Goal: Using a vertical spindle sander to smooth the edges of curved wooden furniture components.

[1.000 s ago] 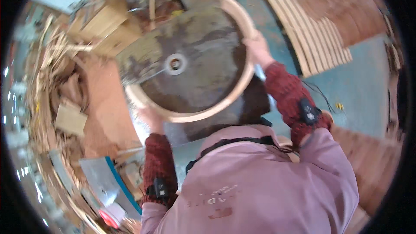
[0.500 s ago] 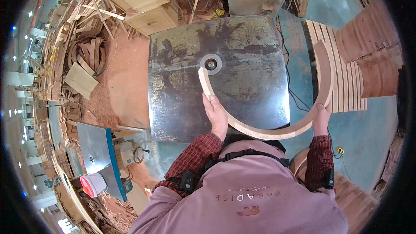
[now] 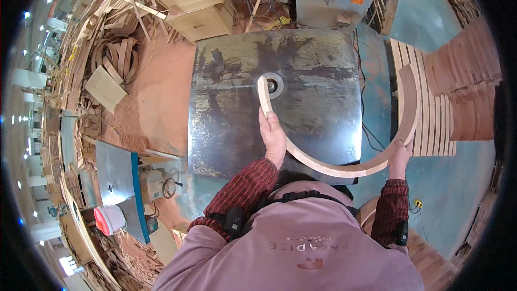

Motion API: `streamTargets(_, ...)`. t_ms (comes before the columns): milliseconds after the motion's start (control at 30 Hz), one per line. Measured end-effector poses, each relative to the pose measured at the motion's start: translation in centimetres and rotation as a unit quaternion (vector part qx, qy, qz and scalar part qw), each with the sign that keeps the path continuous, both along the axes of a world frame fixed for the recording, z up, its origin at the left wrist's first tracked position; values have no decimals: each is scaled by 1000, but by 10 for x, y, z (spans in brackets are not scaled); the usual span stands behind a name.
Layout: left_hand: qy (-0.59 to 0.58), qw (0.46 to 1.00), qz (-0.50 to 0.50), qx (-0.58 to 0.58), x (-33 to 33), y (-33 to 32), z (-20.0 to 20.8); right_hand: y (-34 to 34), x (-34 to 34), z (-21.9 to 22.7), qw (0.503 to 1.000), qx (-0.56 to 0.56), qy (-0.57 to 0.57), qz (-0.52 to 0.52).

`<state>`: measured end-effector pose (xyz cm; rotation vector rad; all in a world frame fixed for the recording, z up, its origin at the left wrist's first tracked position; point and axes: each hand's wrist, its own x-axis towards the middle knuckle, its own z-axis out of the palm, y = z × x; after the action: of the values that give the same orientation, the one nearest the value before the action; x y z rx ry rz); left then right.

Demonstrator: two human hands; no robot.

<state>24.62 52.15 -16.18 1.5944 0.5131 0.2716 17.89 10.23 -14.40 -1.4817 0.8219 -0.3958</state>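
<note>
A half-round curved wooden piece (image 3: 331, 170), pale on its edge, lies across the near right part of a worn metal machine table (image 3: 231, 113) and extends past its right side. Its left end stands just left of the round spindle cutter (image 3: 271, 84) set in the tabletop, overlapping the pale ring around it. Whether wood and cutter touch, I cannot tell. My left hand (image 3: 273, 139) is closed on the left arm of the curve, thumb on top. My right hand (image 3: 399, 156) grips the right side, beyond the table's edge.
A slatted wooden stack (image 3: 431, 108) and brown curved panels (image 3: 463, 70) stand right. Wooden drawers (image 3: 199, 21) sit beyond the table, curved offcuts (image 3: 116, 56) far left. Nearer left is a smaller machine table (image 3: 116, 170) with a white bucket (image 3: 114, 219). Cables (image 3: 369, 124) run along the floor.
The curved piece has moved slightly forward with both hands, its left end now farther along the cutter's left side. My view has shifted, so the surroundings appear lower.
</note>
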Motion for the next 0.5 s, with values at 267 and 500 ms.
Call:
streamTargets(267, -29, 999, 1, 44, 12, 0, -4, -14, 6, -15, 999, -27, 29, 21)
streamTargets(500, -3, 999, -20, 36, 0, 3, 1, -16, 0, -15, 999, -30, 16, 37)
